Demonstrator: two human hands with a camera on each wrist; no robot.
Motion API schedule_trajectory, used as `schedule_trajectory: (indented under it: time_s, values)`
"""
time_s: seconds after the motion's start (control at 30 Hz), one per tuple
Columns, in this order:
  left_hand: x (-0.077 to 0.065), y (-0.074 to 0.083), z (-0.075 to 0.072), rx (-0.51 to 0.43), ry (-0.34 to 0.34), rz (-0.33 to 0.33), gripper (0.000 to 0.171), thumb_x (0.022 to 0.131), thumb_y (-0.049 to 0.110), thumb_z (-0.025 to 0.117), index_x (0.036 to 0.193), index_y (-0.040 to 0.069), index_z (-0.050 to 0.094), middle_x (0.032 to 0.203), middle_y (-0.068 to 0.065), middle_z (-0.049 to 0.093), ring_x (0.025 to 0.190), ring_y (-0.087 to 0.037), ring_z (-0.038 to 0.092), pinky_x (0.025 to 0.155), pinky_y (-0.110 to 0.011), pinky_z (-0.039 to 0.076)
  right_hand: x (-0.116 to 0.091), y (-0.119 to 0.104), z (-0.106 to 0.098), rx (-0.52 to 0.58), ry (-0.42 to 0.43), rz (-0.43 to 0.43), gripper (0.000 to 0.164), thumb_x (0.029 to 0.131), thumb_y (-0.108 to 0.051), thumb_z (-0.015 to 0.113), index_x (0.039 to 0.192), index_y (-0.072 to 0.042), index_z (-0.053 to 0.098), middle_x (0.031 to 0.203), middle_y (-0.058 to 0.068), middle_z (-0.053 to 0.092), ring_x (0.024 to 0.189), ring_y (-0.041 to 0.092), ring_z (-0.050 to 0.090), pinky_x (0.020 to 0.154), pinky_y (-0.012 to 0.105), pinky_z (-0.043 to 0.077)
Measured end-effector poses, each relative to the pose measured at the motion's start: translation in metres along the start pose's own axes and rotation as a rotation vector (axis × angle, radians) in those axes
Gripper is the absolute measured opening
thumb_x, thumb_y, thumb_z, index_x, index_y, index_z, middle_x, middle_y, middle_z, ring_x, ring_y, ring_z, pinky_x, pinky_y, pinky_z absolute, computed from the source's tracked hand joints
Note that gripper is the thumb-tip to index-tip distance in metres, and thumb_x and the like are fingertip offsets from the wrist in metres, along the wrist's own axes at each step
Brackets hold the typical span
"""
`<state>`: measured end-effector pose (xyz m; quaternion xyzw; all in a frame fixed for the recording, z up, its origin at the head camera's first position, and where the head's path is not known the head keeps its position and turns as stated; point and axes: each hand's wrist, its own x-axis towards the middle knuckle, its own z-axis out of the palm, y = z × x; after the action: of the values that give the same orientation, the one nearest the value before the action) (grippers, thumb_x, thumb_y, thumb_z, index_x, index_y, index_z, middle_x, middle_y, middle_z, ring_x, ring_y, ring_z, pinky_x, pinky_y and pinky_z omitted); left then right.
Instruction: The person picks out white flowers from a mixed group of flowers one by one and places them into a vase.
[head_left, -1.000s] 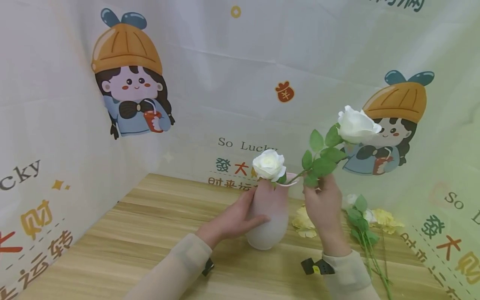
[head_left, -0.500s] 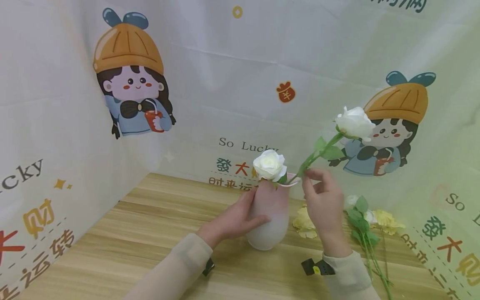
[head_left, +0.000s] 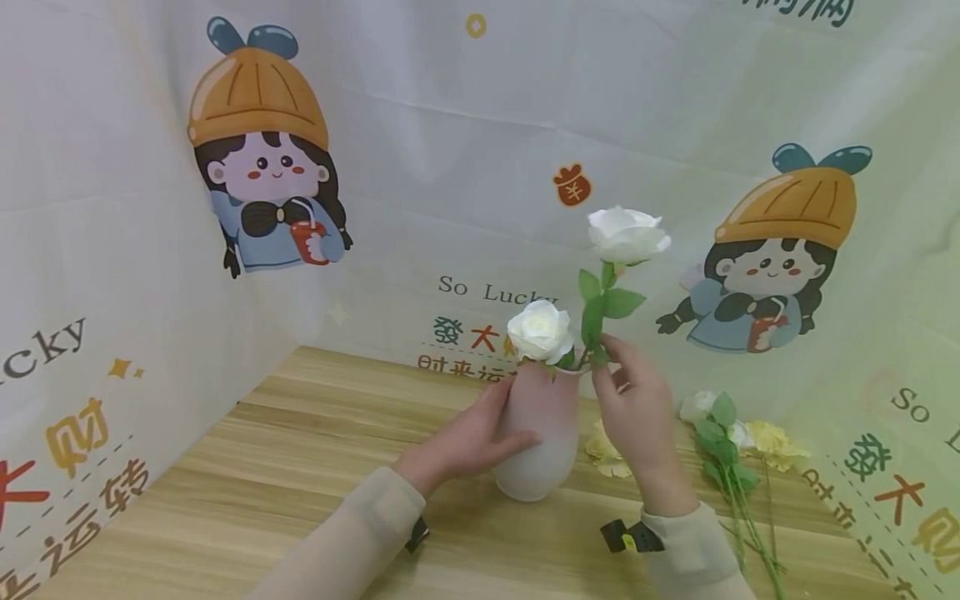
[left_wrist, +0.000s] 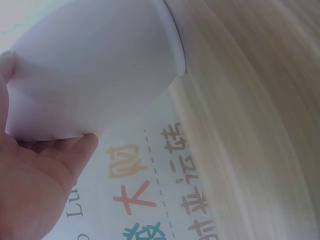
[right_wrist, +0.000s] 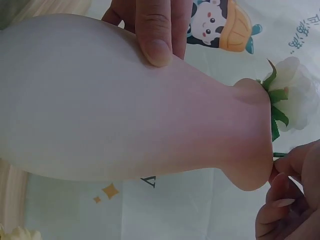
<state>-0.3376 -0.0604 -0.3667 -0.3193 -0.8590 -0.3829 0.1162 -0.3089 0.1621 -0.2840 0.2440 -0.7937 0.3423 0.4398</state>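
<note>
Pinching tall white rose (head_left: 626,236) low down, at rim (right_wrist: 267,130) of pink-white vase (head_left: 540,437), right hand (head_left: 637,408) could snag leaves (head_left: 592,321); sideways push might tip vase, upright on table (head_left: 262,450), should left hand (head_left: 472,429) gripping it slacken.

Vase (right_wrist: 130,110), white rose (right_wrist: 296,92), right hand (right_wrist: 287,210) pinching stem (right_wrist: 279,155)

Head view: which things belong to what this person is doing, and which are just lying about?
Part of the job, it seems:
pink-and-white vase, held by the left fingers
tall white rose, pinched by the right fingers
shorter white rose, at the vase's mouth

Lying about, though perhaps wanted later:
loose white flowers
loose yellow flowers
</note>
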Motion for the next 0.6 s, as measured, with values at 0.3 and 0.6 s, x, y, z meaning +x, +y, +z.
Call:
schedule_trajectory:
  time_s: [0.3,0.6]
  values:
    - [0.0012,-0.0009,0.0011,-0.004,0.003,-0.004,0.098,0.091,0.058,0.064,0.154,0.002,0.015,0.144,-0.013,0.038,0.121,-0.016,0.045,0.103,-0.04,0.043,-0.0035,-0.0004,0.0014,0.012,-0.072,0.029,0.03,0.095,-0.003,0.061,0.125,0.003,0.06,0.109,0.014,0.056,0.068,0.016,0.051,0.05,0.031,0.047]
    - [0.0002,0.0008,0.0004,-0.002,0.008,-0.001,0.098,0.091,0.056,0.065,0.155,0.001,0.015,0.146,-0.014,0.037,0.123,-0.017,0.043,0.104,-0.04,0.042,-0.0045,-0.0014,-0.0012,0.157,-0.056,-0.01,0.034,0.078,-0.001,0.06,0.111,-0.003,0.053,0.098,0.009,0.054,0.065,0.017,0.05,0.046,0.027,0.04]
